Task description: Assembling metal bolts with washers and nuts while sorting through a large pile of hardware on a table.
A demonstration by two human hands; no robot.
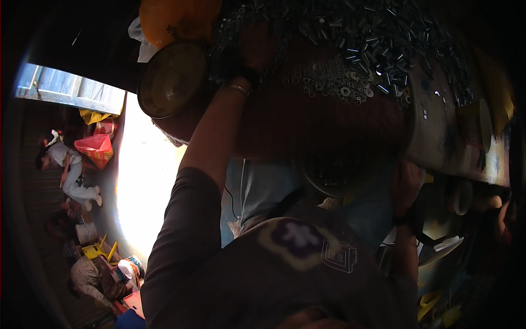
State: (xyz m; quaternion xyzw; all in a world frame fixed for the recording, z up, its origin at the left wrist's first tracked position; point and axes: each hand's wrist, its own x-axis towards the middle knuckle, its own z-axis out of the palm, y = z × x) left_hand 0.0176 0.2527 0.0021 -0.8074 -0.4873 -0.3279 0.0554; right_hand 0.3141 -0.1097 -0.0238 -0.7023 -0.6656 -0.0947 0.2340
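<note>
My left arm reaches over the brown table, and my left hand is in shadow among small metal parts. Its fingers are too dark to make out. By the table's near edge, my right hand is low and dim, and its fingers cannot be told apart. Left of that hand, a round container sits below the edge with small metal pieces inside. Short shiny metal pins lie heaped across the far side of the table. Nearer me are flat washers and small ring-like pieces.
A round metal bowl stands at the table's left, beside an orange bag. A pale tub is on the right end. Further left, two people are among bags, a yellow chair and buckets.
</note>
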